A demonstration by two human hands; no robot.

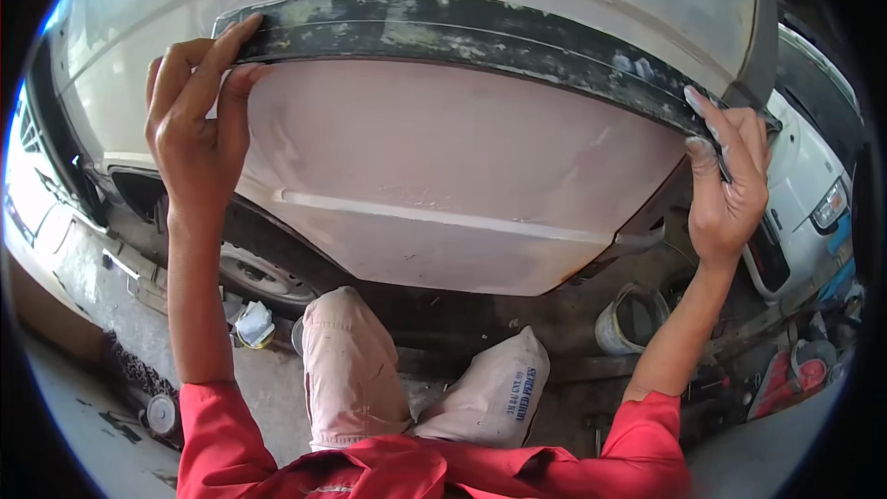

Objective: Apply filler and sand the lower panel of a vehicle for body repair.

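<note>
A long dark strip (416, 35), flat and smeared with pale paint or filler, stretches across a vehicle's body panel (443, 152). My left hand (192, 115) pinches its left end, fingers on the upper face and thumb at the lower edge. At the right end my right hand (728, 194) grips it the same way, with whitish residue on the fingertips. The panel below the strip is pale pink with whitish patches and a raised ridge across its lower part. Whether the strip touches the panel along its whole length, I cannot tell.
Below the panel on the left is a wheel (263, 275), with a small tub holding a white wad (255, 323) near it. A dirty bucket (633, 316) stands at the lower right. Further right are a white vehicle (802, 189) and a red tool (796, 379) among clutter.
</note>
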